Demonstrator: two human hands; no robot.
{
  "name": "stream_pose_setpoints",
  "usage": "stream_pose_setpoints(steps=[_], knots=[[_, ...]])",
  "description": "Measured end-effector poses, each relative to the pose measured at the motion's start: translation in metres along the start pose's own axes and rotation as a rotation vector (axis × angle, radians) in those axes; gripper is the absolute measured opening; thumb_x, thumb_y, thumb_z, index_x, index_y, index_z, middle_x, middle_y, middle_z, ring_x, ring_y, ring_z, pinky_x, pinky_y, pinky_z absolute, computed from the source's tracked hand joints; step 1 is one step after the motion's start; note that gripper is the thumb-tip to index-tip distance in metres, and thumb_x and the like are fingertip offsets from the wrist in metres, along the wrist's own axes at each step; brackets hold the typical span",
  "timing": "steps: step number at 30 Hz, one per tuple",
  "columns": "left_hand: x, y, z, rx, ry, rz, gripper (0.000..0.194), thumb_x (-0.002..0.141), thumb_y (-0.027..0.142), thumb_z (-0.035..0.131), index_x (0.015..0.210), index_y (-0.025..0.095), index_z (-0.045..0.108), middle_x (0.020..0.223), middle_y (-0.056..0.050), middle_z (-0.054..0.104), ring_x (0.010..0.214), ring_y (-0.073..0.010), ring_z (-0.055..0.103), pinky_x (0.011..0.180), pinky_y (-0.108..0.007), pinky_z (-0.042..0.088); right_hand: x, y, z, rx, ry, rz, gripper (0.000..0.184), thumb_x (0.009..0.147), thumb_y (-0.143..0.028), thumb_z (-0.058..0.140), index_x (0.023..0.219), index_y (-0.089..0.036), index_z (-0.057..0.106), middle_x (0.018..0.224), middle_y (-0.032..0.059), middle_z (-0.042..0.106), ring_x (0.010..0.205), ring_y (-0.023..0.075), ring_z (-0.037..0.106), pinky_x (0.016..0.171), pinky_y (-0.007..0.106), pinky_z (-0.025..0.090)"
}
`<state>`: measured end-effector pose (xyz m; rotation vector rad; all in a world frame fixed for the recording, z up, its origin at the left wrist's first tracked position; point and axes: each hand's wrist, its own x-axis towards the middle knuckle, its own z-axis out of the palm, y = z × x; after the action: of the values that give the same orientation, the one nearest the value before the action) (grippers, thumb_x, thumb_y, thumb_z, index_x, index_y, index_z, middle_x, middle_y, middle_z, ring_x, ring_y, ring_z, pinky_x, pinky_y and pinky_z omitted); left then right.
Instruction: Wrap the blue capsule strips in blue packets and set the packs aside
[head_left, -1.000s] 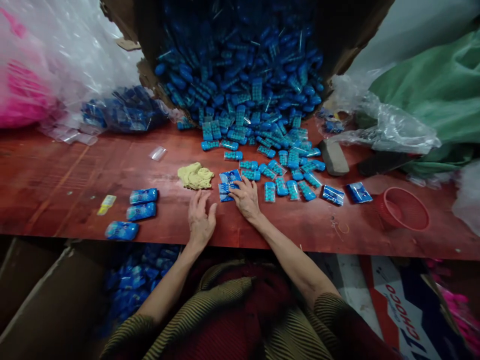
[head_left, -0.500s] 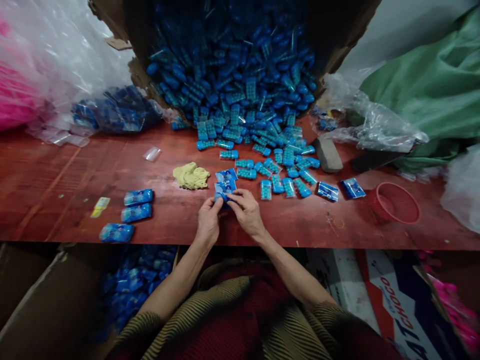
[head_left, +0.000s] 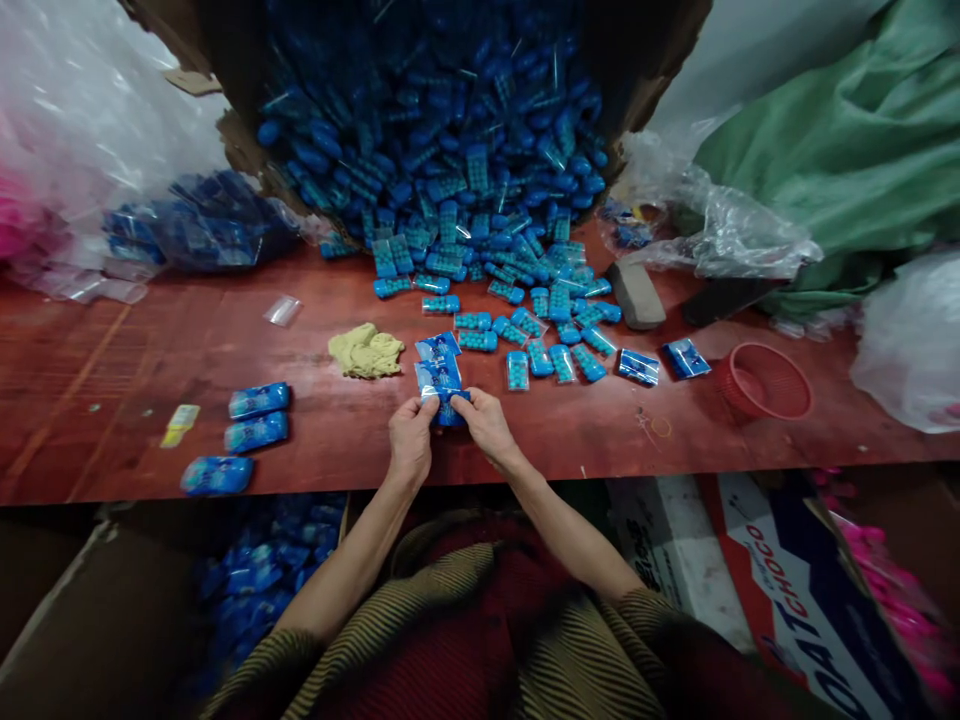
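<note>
Both of my hands are closed on a small blue printed plastic sleeve [head_left: 451,412] near the table's front edge. My left hand [head_left: 411,438] pinches its left side between thumb and fingers, and my right hand [head_left: 489,430] pinches the right side. Whether anything is inside the sleeve I cannot tell. Just beyond my fingers lie more flat blue sleeves [head_left: 437,350], overlapping. To their right are small clear containers with blue caps and blue beads [head_left: 517,370]. On the left, three blue wrapped packs [head_left: 256,432] lie near the edge.
An opened carton [head_left: 660,90] spills many containers onto the red table [head_left: 315,450]. A yellow cloth [head_left: 366,352], a grey block [head_left: 636,295], two blue bundles [head_left: 685,358] and a red basket [head_left: 766,380] lie about. Plastic bags [head_left: 202,225] sit behind; a blue-filled box [head_left: 262,570] is below.
My hands have spread slightly apart with the sleeve between them, so more of it shows. The whole view has shifted a little to the right.
</note>
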<state>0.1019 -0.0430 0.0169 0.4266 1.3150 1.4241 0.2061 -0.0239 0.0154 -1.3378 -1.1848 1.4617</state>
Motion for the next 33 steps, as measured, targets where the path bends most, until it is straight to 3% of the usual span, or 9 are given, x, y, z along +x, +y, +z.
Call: stream_pose_setpoints(steps=[3, 6, 10, 15, 19, 22, 27, 31, 33], knots=[[0.004, -0.002, -0.001, 0.037, -0.029, -0.012, 0.039, 0.053, 0.046, 0.077, 0.058, 0.015, 0.053, 0.048, 0.006, 0.051, 0.042, -0.0056, 0.042, 0.040, -0.019, 0.034, 0.000, -0.006, -0.002, -0.080, 0.036, -0.120, 0.025, 0.079, -0.040, 0.050, 0.069, -0.017, 0.057, 0.060, -0.0038, 0.052, 0.055, 0.0100, 0.044, 0.054, 0.021, 0.036], [0.010, -0.001, -0.004, 0.105, 0.014, 0.008, 0.041, 0.053, 0.046, 0.077, 0.055, 0.015, 0.049, 0.046, 0.007, 0.048, 0.041, -0.0045, 0.040, 0.040, -0.019, 0.031, 0.005, -0.015, -0.004, -0.295, 0.085, -0.233, 0.028, 0.083, -0.039, 0.049, 0.072, -0.017, 0.063, 0.062, -0.0027, 0.056, 0.060, 0.0112, 0.049, 0.059, 0.021, 0.037], [0.015, 0.005, -0.013, 0.121, 0.000, -0.054, 0.043, 0.048, 0.044, 0.079, 0.056, 0.015, 0.049, 0.045, 0.006, 0.047, 0.040, -0.0061, 0.043, 0.039, -0.019, 0.033, 0.021, -0.020, -0.001, -0.629, 0.060, -0.153, 0.030, 0.089, -0.037, 0.044, 0.078, -0.020, 0.066, 0.070, -0.0001, 0.065, 0.070, 0.0142, 0.057, 0.062, 0.022, 0.037], [0.006, 0.020, -0.030, 0.093, -0.029, -0.134, 0.043, 0.043, 0.039, 0.082, 0.061, 0.014, 0.053, 0.046, 0.005, 0.053, 0.038, -0.0067, 0.046, 0.037, -0.018, 0.037, 0.031, -0.022, 0.002, -1.084, -0.033, -0.073, 0.031, 0.094, -0.036, 0.034, 0.102, -0.027, 0.062, 0.093, 0.0040, 0.069, 0.087, 0.0200, 0.063, 0.071, 0.027, 0.041], [-0.001, 0.028, -0.027, 0.043, -0.023, -0.067, 0.043, 0.049, 0.041, 0.079, 0.072, 0.015, 0.053, 0.055, 0.003, 0.060, 0.042, -0.0091, 0.052, 0.039, -0.019, 0.040, 0.023, -0.023, -0.002, -1.237, -0.074, -0.125, 0.034, 0.096, -0.034, 0.029, 0.122, -0.028, 0.050, 0.100, 0.0057, 0.064, 0.088, 0.0213, 0.063, 0.069, 0.029, 0.043], [0.000, 0.028, -0.019, 0.029, -0.023, -0.045, 0.042, 0.052, 0.042, 0.077, 0.074, 0.016, 0.052, 0.055, 0.003, 0.060, 0.043, -0.0105, 0.054, 0.038, -0.020, 0.040, 0.018, -0.022, -0.004, -1.315, -0.031, -0.117, 0.035, 0.096, -0.031, 0.026, 0.122, -0.025, 0.050, 0.103, 0.0071, 0.059, 0.085, 0.0199, 0.062, 0.066, 0.028, 0.043], [0.005, 0.025, -0.016, 0.047, 0.061, -0.018, 0.038, 0.052, 0.041, 0.075, 0.069, 0.016, 0.052, 0.051, 0.005, 0.055, 0.042, -0.0091, 0.051, 0.036, -0.019, 0.038, 0.014, -0.023, -0.008, -1.232, 0.019, -0.145, 0.034, 0.096, -0.035, 0.030, 0.116, -0.026, 0.056, 0.102, 0.0062, 0.056, 0.087, 0.0184, 0.060, 0.067, 0.026, 0.043], [0.005, 0.024, -0.016, 0.066, 0.040, 0.026, 0.036, 0.052, 0.039, 0.075, 0.067, 0.016, 0.053, 0.051, 0.006, 0.054, 0.042, -0.0068, 0.046, 0.036, -0.018, 0.036, 0.010, -0.027, -0.014, -0.891, 0.254, -0.334, 0.039, 0.092, -0.039, 0.041, 0.125, -0.021, 0.054, 0.111, 0.0095, 0.056, 0.095, 0.0192, 0.056, 0.079, 0.028, 0.044], [0.006, 0.022, -0.012, 0.079, 0.033, 0.041, 0.034, 0.052, 0.038, 0.076, 0.067, 0.016, 0.054, 0.052, 0.006, 0.055, 0.042, -0.0068, 0.046, 0.036, -0.018, 0.036, 0.009, -0.025, -0.015, -0.666, 0.211, -0.351, 0.044, 0.087, -0.042, 0.049, 0.124, -0.018, 0.054, 0.106, 0.0091, 0.059, 0.086, 0.0171, 0.056, 0.078, 0.028, 0.045]])
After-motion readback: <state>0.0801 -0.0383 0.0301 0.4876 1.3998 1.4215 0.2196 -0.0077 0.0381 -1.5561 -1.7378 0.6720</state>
